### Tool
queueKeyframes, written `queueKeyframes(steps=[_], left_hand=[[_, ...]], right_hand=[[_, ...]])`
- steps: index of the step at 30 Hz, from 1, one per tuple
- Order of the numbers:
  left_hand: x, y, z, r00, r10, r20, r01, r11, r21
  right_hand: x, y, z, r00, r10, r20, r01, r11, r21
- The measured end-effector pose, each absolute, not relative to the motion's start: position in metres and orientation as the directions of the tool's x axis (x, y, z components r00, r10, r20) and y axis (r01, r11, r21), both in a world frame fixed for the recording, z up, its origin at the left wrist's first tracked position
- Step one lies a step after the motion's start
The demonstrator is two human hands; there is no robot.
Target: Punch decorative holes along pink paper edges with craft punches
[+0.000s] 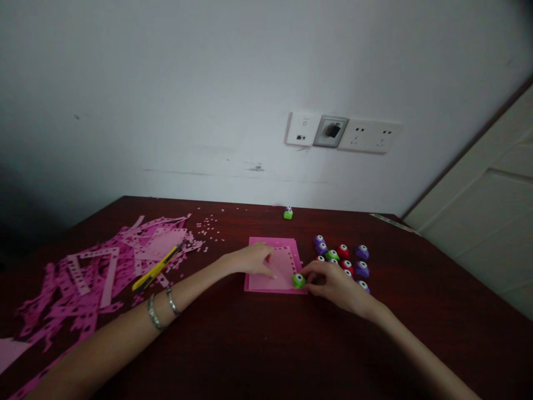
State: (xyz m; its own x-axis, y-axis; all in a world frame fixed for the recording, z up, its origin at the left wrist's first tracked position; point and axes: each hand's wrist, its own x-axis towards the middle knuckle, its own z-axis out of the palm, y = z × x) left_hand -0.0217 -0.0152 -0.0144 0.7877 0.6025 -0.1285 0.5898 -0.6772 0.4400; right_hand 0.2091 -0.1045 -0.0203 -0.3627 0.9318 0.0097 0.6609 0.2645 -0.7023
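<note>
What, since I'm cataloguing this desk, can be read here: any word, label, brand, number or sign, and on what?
No word, brand or number is legible.
White wall plate: small circle symbol; faint print above it, too small.
Strip at the table's far right: marks too blurred.
Yellow cutter: no readable lettering.

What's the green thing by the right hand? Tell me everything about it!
The green thing is small, bright and rounded, and looks like plastic. On it is a white circle with a dark middle, like one big eye, facing up. It sits at the lower right edge of the pink paper. The right hand holds its right side with its fingertips. Its underside is hidden.
</note>
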Motion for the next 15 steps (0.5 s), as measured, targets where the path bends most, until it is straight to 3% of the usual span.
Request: queueKeyframes(steps=[3, 8, 15], left_hand=[[-0.022, -0.015, -0.014, 0.791, 0.598, -0.130, 0.585, -0.676, 0.449], [-0.022, -0.017, -0.010, 0.779, 0.617, -0.113, 0.581, -0.641, 0.502], [-0.015, -0.024, 0.001, 0.749, 0.659, 0.060, 0.500, -0.623, 0.602]], right_hand=[[0.209, -0.105, -0.018, -0.356, 0.934, -0.030, 0.638, 0.220, -0.738], [0.210, -0.107, -0.008, -0.260, 0.941, -0.215, 0.544, -0.041, -0.838], [0.212, -0.104, 0.008, -0.260, 0.855, -0.448, 0.533, -0.260, -0.805]])
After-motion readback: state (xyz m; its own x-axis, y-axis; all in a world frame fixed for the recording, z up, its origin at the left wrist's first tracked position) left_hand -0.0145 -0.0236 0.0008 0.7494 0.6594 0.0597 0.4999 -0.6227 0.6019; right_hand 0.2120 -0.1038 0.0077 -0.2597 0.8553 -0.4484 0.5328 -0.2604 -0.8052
